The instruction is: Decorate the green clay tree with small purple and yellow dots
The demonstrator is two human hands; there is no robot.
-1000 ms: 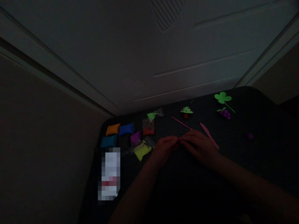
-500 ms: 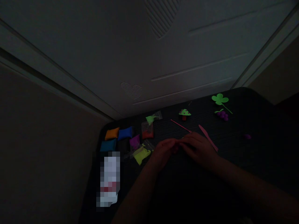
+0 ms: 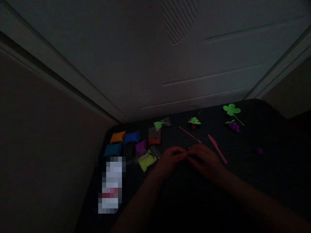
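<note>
My left hand [image 3: 170, 160] and my right hand [image 3: 207, 160] meet fingertip to fingertip over the dark table, both with fingers pinched together. Whatever lies between the fingertips is too small and dark to make out. Just beyond my right hand lies a thin pink modelling tool [image 3: 190, 135], and to its right a pink plastic knife [image 3: 218, 149]. Left of my left hand is a bag of yellow clay [image 3: 146, 161]. A clay mushroom [image 3: 194, 121] with a green spotted cap and red stem stands farther back.
Clay packets lie at left: orange [image 3: 118, 137], blue [image 3: 131, 138], teal [image 3: 113, 149], purple [image 3: 141, 147], red [image 3: 155, 140], green [image 3: 159, 125]. At right are a green clover [image 3: 231, 109], purple grapes [image 3: 233, 127] and a purple lump [image 3: 259, 150]. A white panel [image 3: 155, 64] rises behind.
My view has shifted slightly, so the table things sit a little lower. My left fingers have straightened and come flatter toward the right fingertips; both hands stay together.
</note>
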